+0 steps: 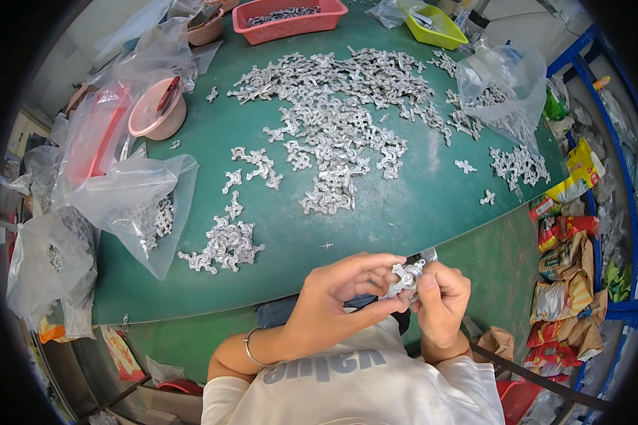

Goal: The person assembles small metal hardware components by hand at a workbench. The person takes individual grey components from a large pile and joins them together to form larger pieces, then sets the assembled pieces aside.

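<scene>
Close to my body, just off the front edge of the green table (276,287), both hands hold small silver metal castings (405,277). My left hand (345,303) grips them between thumb and fingers from the left. From the right, my right hand (440,300) pinches them with its thumb on top. How many castings are held cannot be told, as fingers cover part of them. A large pile of similar castings (340,122) spreads over the middle of the table. A smaller heap (228,244) lies at the front left, and a small thin piece (326,245) rests near the front edge.
Plastic bags of castings stand at the left (133,196) and right (502,90). A pink basket (159,114) holds a red-handled object. A pink tray (292,32) and a yellow-green tray (438,37) sit at the back. A blue rack (611,133) with packets stands at right.
</scene>
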The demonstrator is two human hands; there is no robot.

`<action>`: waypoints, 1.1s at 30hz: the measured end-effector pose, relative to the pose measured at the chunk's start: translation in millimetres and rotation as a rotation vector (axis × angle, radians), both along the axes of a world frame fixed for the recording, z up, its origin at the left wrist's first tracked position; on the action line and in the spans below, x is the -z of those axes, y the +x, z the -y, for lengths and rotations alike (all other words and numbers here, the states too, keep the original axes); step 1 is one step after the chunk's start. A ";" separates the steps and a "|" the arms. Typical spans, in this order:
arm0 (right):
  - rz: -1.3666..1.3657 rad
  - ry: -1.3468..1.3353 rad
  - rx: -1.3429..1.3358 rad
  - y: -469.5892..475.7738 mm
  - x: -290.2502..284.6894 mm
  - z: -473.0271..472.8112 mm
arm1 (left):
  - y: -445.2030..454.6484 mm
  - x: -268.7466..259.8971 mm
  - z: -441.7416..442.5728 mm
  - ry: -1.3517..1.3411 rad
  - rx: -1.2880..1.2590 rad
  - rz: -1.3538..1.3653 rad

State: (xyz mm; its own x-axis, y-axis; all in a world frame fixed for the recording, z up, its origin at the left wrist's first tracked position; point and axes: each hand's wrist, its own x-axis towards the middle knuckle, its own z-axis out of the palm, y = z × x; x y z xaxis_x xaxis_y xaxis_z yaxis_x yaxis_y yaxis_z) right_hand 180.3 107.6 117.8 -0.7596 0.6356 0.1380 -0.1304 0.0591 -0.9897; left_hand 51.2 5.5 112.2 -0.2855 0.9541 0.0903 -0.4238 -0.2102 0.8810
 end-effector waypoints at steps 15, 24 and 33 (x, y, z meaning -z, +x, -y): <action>-0.018 -0.152 -0.121 6.1 7.6 -6.0 | 1.3 -0.5 -1.1 -0.004 0.077 0.150; 0.000 -0.258 -0.164 6.8 5.0 -6.1 | -0.1 -2.2 -0.3 -0.015 0.094 0.153; -0.136 -0.761 -0.310 5.4 10.9 -10.4 | 0.2 -3.7 0.9 0.037 0.087 0.195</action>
State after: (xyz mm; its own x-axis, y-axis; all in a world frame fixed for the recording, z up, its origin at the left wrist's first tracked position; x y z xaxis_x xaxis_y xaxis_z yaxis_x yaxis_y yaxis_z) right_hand 185.7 118.0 106.9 -0.9234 0.3567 -0.1419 -0.1515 -0.6783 -0.7190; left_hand 51.4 4.6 115.9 -0.2176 0.9730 0.0765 -0.6034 -0.1958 0.7730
